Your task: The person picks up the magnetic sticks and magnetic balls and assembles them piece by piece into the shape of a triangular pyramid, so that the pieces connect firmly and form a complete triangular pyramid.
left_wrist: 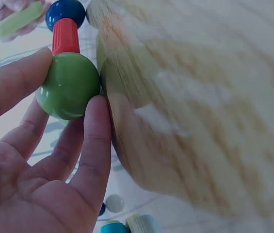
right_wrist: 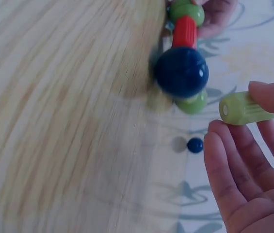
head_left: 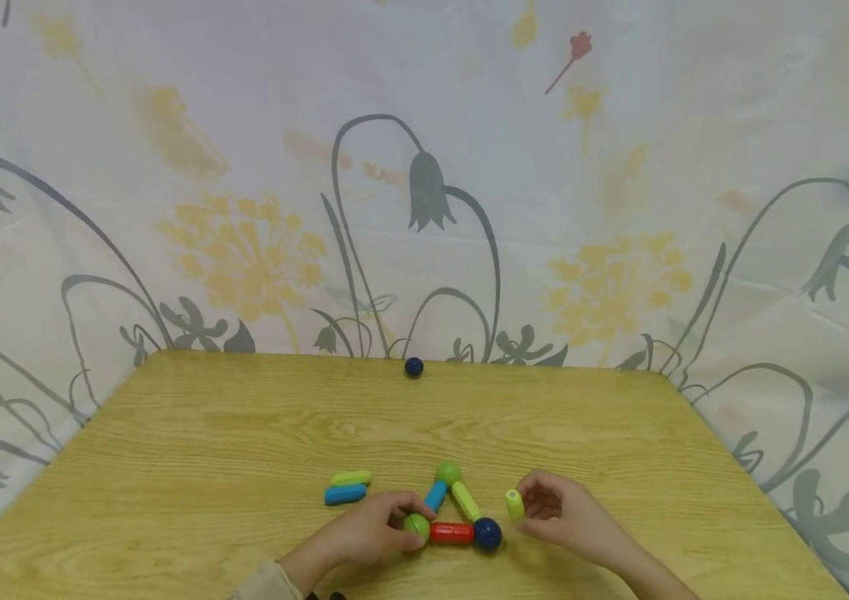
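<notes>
A triangle of magnetic rods and balls lies on the wooden table (head_left: pixel 259 433). Its corners are a green ball (head_left: pixel 417 526), a second green ball (head_left: pixel 449 472) at the far point and a dark blue ball (head_left: pixel 487 533). Between them run a red rod (head_left: pixel 451 532), a blue rod (head_left: pixel 435 497) and a yellow-green rod (head_left: pixel 466 501). My left hand (head_left: pixel 373 527) grips the near-left green ball between thumb and fingers. To the right of the triangle, my right hand (head_left: pixel 570 515) pinches a loose yellow-green rod (right_wrist: pixel 246 108), apart from the dark blue ball.
Left of the triangle lie a spare yellow-green rod (head_left: pixel 351 478) and a spare blue rod (head_left: pixel 345 494), side by side. A lone dark blue ball (head_left: pixel 413 367) sits at the table's far edge, against the flower-printed cloth (head_left: pixel 424 275).
</notes>
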Demonstrator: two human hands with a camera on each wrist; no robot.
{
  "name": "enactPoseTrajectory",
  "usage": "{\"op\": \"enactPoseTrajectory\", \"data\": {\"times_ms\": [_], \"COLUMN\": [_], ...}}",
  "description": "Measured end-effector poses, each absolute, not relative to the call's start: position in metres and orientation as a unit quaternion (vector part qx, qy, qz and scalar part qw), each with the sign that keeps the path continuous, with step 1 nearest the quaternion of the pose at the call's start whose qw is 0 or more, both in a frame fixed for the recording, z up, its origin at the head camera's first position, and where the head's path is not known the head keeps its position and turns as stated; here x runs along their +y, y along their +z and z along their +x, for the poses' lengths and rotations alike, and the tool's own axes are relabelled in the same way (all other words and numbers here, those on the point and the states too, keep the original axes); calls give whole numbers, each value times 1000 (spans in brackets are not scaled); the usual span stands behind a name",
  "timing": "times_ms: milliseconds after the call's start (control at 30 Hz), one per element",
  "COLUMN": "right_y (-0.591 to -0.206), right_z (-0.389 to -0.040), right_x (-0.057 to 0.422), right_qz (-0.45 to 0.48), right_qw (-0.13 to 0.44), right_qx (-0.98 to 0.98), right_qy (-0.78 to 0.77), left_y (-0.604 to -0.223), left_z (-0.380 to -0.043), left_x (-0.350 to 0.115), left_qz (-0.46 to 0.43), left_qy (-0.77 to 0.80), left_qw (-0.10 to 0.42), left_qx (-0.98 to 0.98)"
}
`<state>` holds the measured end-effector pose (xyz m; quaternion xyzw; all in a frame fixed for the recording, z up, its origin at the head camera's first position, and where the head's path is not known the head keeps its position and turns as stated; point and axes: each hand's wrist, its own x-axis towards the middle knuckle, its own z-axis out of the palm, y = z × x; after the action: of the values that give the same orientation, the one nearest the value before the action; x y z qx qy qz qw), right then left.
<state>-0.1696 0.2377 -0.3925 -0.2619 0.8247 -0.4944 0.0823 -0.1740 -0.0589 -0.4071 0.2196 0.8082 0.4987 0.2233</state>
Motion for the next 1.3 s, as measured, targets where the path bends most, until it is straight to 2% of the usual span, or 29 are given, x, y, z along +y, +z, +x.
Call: {"op": "enactPoseTrajectory", "data": {"times_ms": [233, 500, 600, 867, 1300], "right_y": [-394, -401, -404, -406, -404], "right_z": [-176, -179, -179, -177, -177], "right_x": [211, 208, 208, 208, 207], "right_qz": [-271, -282, -301, -305, -305], "right_qw": [87, 114, 121, 132, 136], "right_qx": [826, 830, 830, 830, 829], "right_qy": [-486, -468, -454, -449, -448], "left_y": [-408, -405, -405, -404, -400], "left_z": [-175, -173, -173, -172, -171], "left_x": [-60, -63, -71, -101, -122], "left_qz": [220, 208, 206, 203, 134], "left_qy": [500, 515, 521, 484, 433], "left_qw": [216, 193, 169, 62, 38], "left_qx": [809, 809, 811, 849, 891]}}
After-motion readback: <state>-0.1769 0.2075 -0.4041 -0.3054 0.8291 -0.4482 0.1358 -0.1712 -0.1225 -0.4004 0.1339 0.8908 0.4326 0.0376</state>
